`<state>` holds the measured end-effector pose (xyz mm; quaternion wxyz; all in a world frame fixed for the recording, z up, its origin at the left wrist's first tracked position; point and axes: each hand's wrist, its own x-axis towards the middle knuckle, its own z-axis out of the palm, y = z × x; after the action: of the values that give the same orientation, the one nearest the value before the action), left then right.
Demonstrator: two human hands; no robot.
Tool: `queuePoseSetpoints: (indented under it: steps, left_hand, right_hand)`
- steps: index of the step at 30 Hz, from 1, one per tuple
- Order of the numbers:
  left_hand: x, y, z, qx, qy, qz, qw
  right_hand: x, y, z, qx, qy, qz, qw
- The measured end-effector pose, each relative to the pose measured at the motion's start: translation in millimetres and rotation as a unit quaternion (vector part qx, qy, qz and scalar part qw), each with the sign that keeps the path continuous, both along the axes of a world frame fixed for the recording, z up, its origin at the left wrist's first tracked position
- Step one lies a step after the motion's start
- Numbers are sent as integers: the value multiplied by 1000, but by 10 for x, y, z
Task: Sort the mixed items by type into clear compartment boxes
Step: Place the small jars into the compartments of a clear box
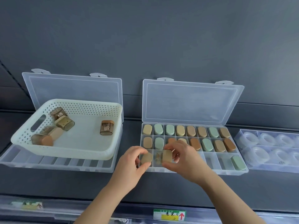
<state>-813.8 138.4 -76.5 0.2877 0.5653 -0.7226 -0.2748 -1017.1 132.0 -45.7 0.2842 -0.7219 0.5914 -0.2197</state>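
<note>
Beige case (167, 156) is pinched in right grip (182, 157), second case (146, 158) in left grip (129, 162), compartment box (194, 172) just beneath; hard, light, prob. slick plastic, so best held across opp. sides.

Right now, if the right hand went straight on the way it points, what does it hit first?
Probably the tan case pinched by the left hand: the right hand, gripping a clear-bodied case, points leftward at it across the compartment box front row. Depth is unclear.
</note>
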Motion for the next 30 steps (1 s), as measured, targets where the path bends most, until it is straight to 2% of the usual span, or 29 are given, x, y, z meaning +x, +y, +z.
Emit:
queuePoseSetpoints:
  steps: [9, 13, 18, 21, 24, 27, 30]
  left_hand:
    - [-91, -46, 13, 5, -51, 9, 999]
    - [-37, 4, 83, 0, -52, 2, 999]
    - [181, 56, 592, -60, 27, 2, 998]
    - [551, -155, 903, -96, 46, 39, 994]
    - [947, -575, 951, -40, -62, 68, 995]
    - [1147, -962, 787, 59, -201, 31, 977]
    - [1198, -1161, 625, 96, -207, -32, 973]
  right_hand:
    - [180, -72, -64, -3, 145, 44, 988]
    - [167, -61, -60, -15, 130, 40, 991]
    - [282, -143, 184, -95, 79, 30, 992]
    - [490, -265, 369, -100, 58, 41, 992]
    - [748, -418, 487, -89, 37, 51, 994]
    - [1005, -552, 543, -87, 25, 49, 995]
    - [1243, -669, 549, -83, 29, 51, 995]
